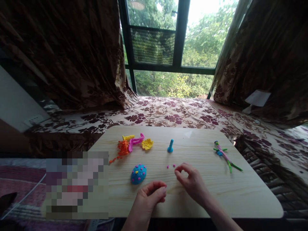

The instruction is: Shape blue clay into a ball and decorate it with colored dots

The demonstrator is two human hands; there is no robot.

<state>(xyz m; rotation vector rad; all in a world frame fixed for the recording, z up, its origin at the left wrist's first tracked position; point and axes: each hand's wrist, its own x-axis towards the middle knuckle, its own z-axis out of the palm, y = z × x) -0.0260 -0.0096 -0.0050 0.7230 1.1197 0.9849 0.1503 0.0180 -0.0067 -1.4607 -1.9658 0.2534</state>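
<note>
My left hand (151,196) is closed in a pinch over the front of the table, thumb pressed against the forefinger. What sits between those fingertips, if anything, is too small to make out. My right hand (190,180) also pinches thumb to forefinger, its tips just beside two tiny pink clay bits (174,166) on the wood; whether it grips something is unclear. Left of my left hand lies a blue clay dome (138,174) dotted with pink and one yellow spot. Farther back, a blue clay stem (170,146) stands upright on a wider base.
Toward the table's (250,195) back left sit a tangle of orange clay (123,147), a magenta strip (136,141), a yellow roll (128,137) and a crinkled yellow piece (147,144). A clay stick figure (222,152) lies on the right. A blurred patch covers the left edge.
</note>
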